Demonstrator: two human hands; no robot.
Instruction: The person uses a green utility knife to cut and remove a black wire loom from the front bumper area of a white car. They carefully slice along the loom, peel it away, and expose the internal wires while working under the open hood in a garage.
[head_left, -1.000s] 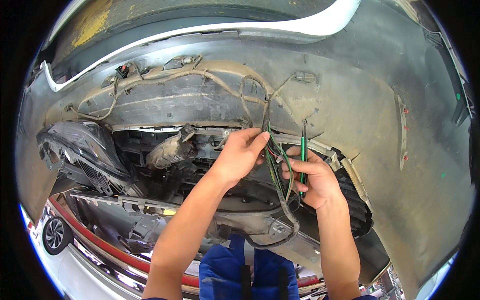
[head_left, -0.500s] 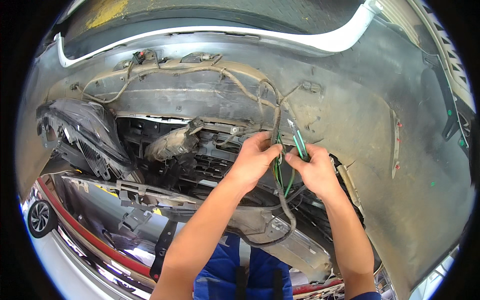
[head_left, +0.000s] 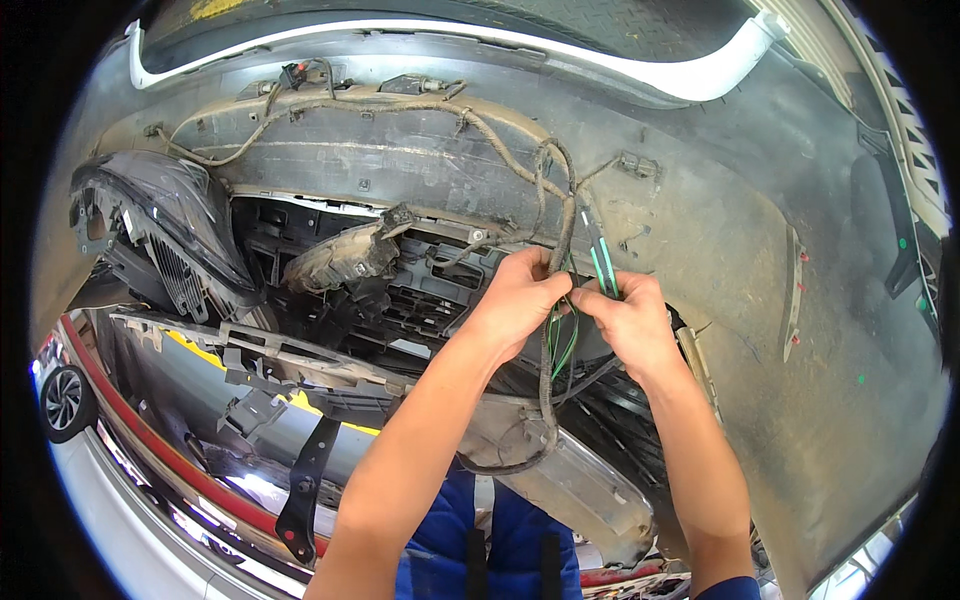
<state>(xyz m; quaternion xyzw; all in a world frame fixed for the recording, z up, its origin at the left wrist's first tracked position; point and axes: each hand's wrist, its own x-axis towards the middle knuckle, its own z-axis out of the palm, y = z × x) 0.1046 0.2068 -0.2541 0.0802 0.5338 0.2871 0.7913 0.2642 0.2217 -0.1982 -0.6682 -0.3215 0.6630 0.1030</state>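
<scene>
A dark, taped wiring harness (head_left: 547,365) hangs in a loop in front of me. My left hand (head_left: 525,300) is closed around its upper part, thumb and forefinger pinching thin wires. Loose green wires (head_left: 566,345) spill out below the fingertips. My right hand (head_left: 625,315) is closed on a slim green-and-black hand tool (head_left: 600,255), its narrow end pointing up and away; its exact kind is unclear. The right thumb and fingertips meet the left fingertips at the wires, and what lies between them is hidden.
A dusty bumper cover (head_left: 700,210) with a white strip (head_left: 640,85) lies behind the harness. To the left are a headlight (head_left: 165,215) and a dirty lamp unit (head_left: 345,260). A black bracket (head_left: 305,490) hangs near my left forearm. A car wheel (head_left: 67,404) shows at far left.
Both hands remain at the harness and have drawn closer together. The harness's lower loop has shifted left and up. The tool stays in my right hand, and the view has moved slightly.
</scene>
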